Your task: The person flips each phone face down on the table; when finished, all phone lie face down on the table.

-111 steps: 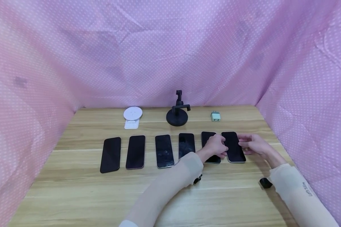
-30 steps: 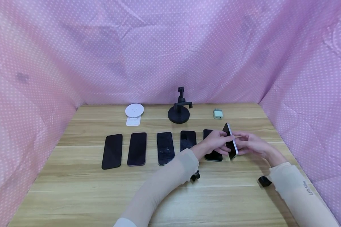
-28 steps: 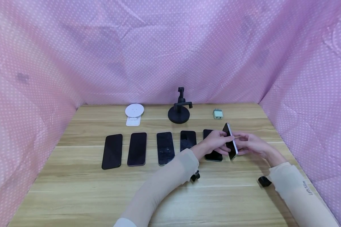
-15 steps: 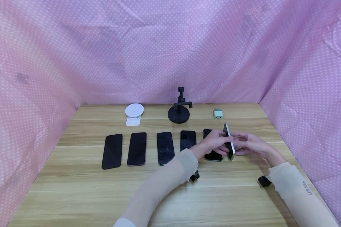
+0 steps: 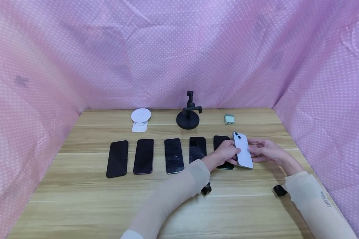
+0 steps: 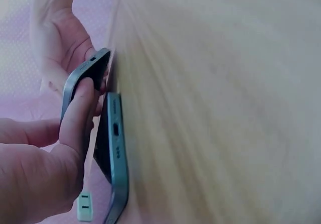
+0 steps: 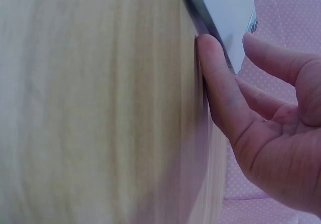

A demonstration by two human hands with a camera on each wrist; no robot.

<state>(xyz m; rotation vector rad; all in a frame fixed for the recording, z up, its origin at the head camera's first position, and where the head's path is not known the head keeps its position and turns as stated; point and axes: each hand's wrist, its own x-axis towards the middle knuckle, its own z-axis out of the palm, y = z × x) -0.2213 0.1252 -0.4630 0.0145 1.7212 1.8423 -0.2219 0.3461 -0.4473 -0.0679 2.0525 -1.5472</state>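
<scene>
A smartphone (image 5: 243,154) with a pale back and two camera lenses sits at the right end of a row of phones, tilted, back up. My left hand (image 5: 227,151) pinches its left edge, thumb on the pale back and fingers under the dark screen, as the left wrist view shows. At its right edge my right hand (image 5: 266,151) holds on: in the right wrist view one finger lies under the phone's edge (image 7: 220,28) and the thumb is at the back. A greenish-edged phone (image 6: 119,148) lies just below my left hand, screen up, partly covered by it.
Several more dark phones, such as the leftmost phone (image 5: 117,159), lie screen up on the wooden table (image 5: 77,199). Behind them stand a white round charging stand (image 5: 141,116), a black phone holder (image 5: 187,119) and a mint charger plug (image 5: 229,119). Pink dotted cloth (image 5: 167,59) encloses the table.
The rightmost phone, first flat with its screen up, was lifted onto its edge between both hands. It has now turned over leftward to show its pale back.
</scene>
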